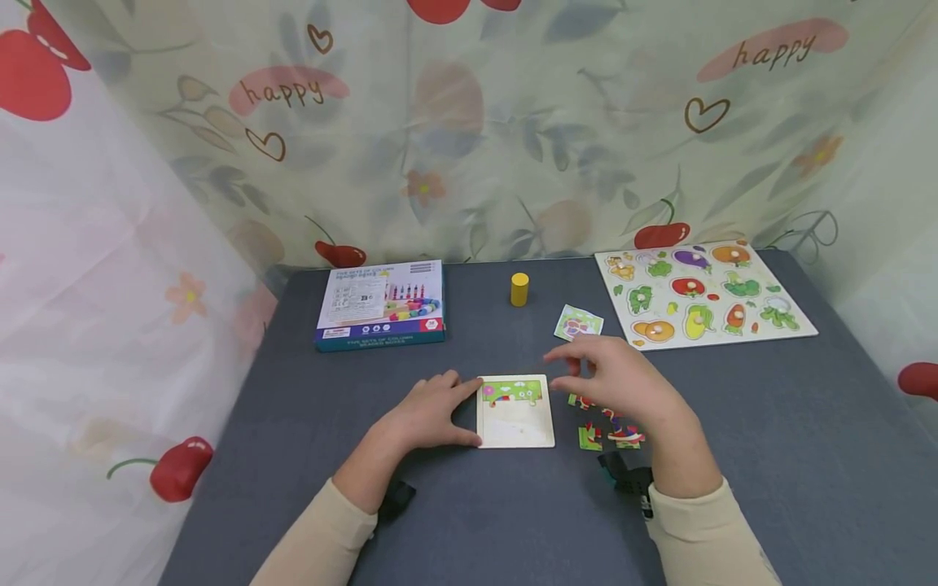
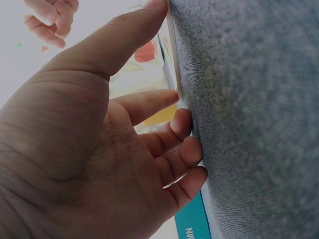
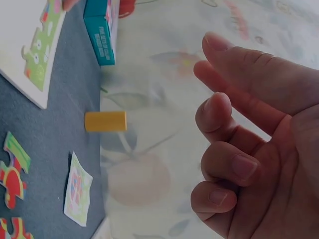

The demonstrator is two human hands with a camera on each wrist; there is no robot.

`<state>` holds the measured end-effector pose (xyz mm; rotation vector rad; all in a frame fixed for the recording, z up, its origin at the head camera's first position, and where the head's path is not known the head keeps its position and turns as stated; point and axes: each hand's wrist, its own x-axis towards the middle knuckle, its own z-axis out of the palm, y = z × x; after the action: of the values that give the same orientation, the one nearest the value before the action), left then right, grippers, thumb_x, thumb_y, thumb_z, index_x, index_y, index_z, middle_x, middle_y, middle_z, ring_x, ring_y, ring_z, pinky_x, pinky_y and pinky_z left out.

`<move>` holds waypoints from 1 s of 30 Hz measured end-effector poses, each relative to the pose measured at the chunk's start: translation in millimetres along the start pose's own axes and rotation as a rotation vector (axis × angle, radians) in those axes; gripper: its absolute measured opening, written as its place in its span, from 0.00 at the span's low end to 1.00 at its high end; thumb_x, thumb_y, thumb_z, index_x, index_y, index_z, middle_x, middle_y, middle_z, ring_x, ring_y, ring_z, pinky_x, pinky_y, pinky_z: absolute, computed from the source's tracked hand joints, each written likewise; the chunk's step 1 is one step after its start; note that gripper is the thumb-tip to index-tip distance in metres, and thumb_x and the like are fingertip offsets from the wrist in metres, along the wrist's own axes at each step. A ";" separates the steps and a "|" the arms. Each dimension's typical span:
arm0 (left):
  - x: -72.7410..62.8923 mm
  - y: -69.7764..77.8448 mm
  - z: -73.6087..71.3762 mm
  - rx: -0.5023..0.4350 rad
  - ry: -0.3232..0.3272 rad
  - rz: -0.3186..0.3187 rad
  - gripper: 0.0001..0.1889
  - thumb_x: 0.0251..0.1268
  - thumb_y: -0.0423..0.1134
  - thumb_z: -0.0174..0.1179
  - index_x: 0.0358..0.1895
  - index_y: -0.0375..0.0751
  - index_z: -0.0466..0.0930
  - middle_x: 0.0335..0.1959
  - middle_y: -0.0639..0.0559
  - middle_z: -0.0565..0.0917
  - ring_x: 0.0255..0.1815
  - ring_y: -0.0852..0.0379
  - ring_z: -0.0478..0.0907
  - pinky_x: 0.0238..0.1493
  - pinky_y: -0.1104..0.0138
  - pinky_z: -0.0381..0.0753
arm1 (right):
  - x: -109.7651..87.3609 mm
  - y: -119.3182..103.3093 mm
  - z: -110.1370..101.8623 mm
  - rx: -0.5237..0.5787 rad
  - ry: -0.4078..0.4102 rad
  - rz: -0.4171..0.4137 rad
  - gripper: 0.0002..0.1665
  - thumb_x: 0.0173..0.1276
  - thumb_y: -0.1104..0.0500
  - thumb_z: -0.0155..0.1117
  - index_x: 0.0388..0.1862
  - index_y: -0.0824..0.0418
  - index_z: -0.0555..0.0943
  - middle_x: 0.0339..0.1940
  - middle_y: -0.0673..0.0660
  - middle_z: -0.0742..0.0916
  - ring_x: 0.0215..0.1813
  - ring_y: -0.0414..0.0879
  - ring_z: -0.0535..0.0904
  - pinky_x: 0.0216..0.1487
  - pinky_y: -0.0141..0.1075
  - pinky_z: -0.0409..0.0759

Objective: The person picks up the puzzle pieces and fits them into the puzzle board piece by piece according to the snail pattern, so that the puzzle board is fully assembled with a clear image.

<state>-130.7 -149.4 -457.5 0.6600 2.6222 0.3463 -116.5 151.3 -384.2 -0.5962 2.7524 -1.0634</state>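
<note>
Two cream sleeves (image 1: 322, 537) reach in over the dark grey tabletop (image 1: 476, 521), a black strap-like device (image 1: 626, 474) at the right wrist. The left hand (image 1: 431, 413) is spread, thumb and index finger touching the left edge of a small jigsaw tray (image 1: 515, 427), which lies flat in front of the person. Joined pieces (image 1: 513, 391) fill a green strip along the tray's far side (two white cartoon eyes show on it); the nearer part is bare. Just right of the tray, loose jigsaw pieces (image 1: 589, 438) in red, green and blue lie partly beneath the right hand (image 1: 611, 370), which hangs in the air, fingers loosely bent, thumb and index finger apart, holding nothing. Beyond it lies a small picture card (image 1: 576, 319). Farther back are a vegetable puzzle board (image 1: 655, 293) on the right, a teal-sided box (image 1: 379, 340) on the left and an upright yellow cylinder (image 1: 519, 290) between them. Printed fabric (image 1: 491, 187) hangs behind.
</note>
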 end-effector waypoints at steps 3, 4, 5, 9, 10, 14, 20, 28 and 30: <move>0.2 -0.4 0.2 0.004 0.001 0.002 0.51 0.54 0.68 0.71 0.81 0.58 0.61 0.55 0.49 0.73 0.49 0.52 0.68 0.48 0.58 0.71 | -2.8 0.3 -4.6 0.009 -0.010 0.015 0.15 0.65 0.58 0.77 0.50 0.54 0.88 0.32 0.48 0.79 0.31 0.48 0.74 0.33 0.39 0.74; 0.2 -0.5 0.2 0.006 0.001 0.002 0.51 0.54 0.68 0.71 0.81 0.58 0.61 0.55 0.49 0.73 0.49 0.52 0.68 0.49 0.58 0.71 | -3.7 0.9 -6.2 0.014 -0.016 0.021 0.14 0.65 0.58 0.77 0.49 0.54 0.88 0.32 0.48 0.79 0.31 0.49 0.74 0.33 0.39 0.74; 0.1 -0.5 0.3 0.006 0.000 0.002 0.51 0.54 0.68 0.71 0.81 0.58 0.61 0.55 0.49 0.73 0.49 0.52 0.68 0.49 0.58 0.71 | -4.7 1.3 -7.8 0.022 -0.022 0.026 0.13 0.65 0.58 0.77 0.49 0.54 0.88 0.32 0.48 0.79 0.30 0.49 0.74 0.33 0.40 0.74; -0.3 -0.1 0.3 0.003 -0.001 0.002 0.51 0.54 0.68 0.71 0.81 0.58 0.61 0.55 0.49 0.73 0.50 0.52 0.69 0.49 0.58 0.71 | -8.3 5.3 -13.5 0.064 -0.056 0.057 0.12 0.66 0.57 0.76 0.48 0.55 0.87 0.32 0.50 0.79 0.28 0.49 0.73 0.32 0.40 0.75; -0.4 0.0 0.3 0.002 0.000 0.002 0.51 0.54 0.68 0.72 0.81 0.58 0.61 0.55 0.49 0.73 0.50 0.52 0.68 0.49 0.58 0.71 | -8.6 6.8 -14.6 0.074 -0.068 0.065 0.13 0.66 0.57 0.76 0.48 0.55 0.87 0.33 0.51 0.78 0.27 0.49 0.73 0.31 0.40 0.75; -0.6 0.0 0.3 -0.002 0.004 0.004 0.51 0.54 0.68 0.72 0.81 0.58 0.61 0.55 0.49 0.73 0.50 0.52 0.68 0.49 0.58 0.71 | -7.5 15.5 -16.5 0.094 -0.111 0.097 0.13 0.67 0.58 0.75 0.49 0.56 0.86 0.32 0.52 0.78 0.26 0.48 0.73 0.30 0.40 0.74; -0.8 -0.2 0.1 -0.001 0.007 0.006 0.51 0.54 0.67 0.71 0.81 0.58 0.61 0.56 0.49 0.73 0.51 0.52 0.68 0.50 0.58 0.71 | -3.1 31.7 -14.8 0.125 -0.155 0.156 0.13 0.66 0.60 0.74 0.49 0.59 0.86 0.31 0.54 0.78 0.29 0.49 0.73 0.32 0.40 0.74; -0.8 -0.1 0.2 0.001 0.005 0.003 0.51 0.54 0.68 0.71 0.81 0.58 0.61 0.58 0.48 0.73 0.52 0.51 0.68 0.52 0.57 0.72 | 1.7 49.2 -10.4 0.163 -0.192 0.248 0.16 0.65 0.61 0.75 0.49 0.66 0.84 0.27 0.55 0.76 0.29 0.49 0.71 0.34 0.42 0.72; -0.8 0.0 0.3 0.003 0.005 0.001 0.51 0.54 0.68 0.71 0.81 0.58 0.61 0.58 0.48 0.73 0.52 0.51 0.68 0.52 0.57 0.72 | 2.7 53.8 -8.9 0.170 -0.207 0.254 0.17 0.65 0.61 0.75 0.49 0.67 0.84 0.26 0.55 0.76 0.28 0.48 0.71 0.34 0.43 0.71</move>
<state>-129.9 -149.8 -457.5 0.6624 2.6270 0.3453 -138.2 191.9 -413.5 -0.3036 2.4496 -1.0925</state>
